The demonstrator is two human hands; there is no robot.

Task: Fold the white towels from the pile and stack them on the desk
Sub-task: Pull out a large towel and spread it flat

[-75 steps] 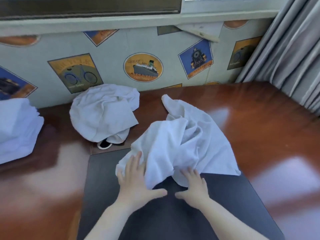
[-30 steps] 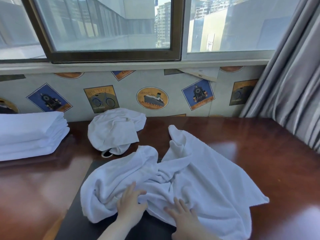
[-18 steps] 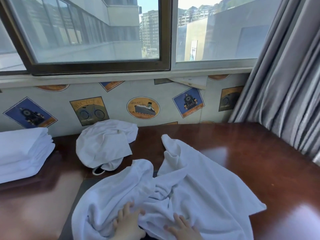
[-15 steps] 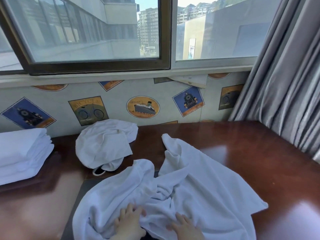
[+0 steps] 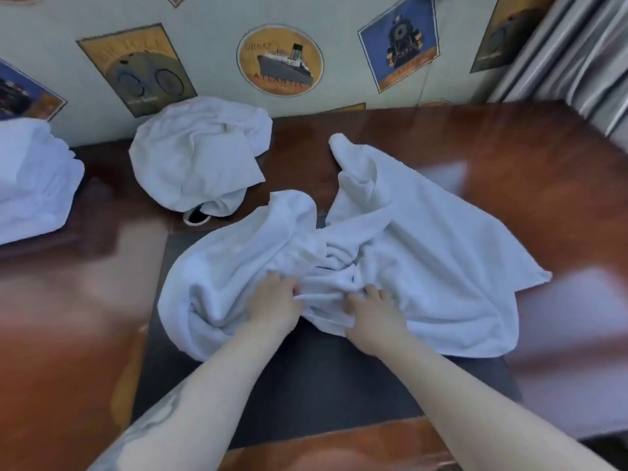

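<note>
Towel: find the hem before folding

Towel (image 5: 424, 253) lies bunched on the mat (image 5: 323, 385) mid-tabletop. Left hand (image 5: 272, 305) and right hand (image 5: 373, 314) both have fingers clenched in its near folds. Advice: pull hands apart along one edge, flatten, then fold.

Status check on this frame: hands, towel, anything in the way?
Left hand and right hand both gripping the bunched near edge of the white towel. Towel crumpled, unfolded. Nothing in the way.

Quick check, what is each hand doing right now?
Left hand: fingers curled, gripping the near edge of the spread towel.
Right hand: fingers curled, gripping the same towel edge.
</note>
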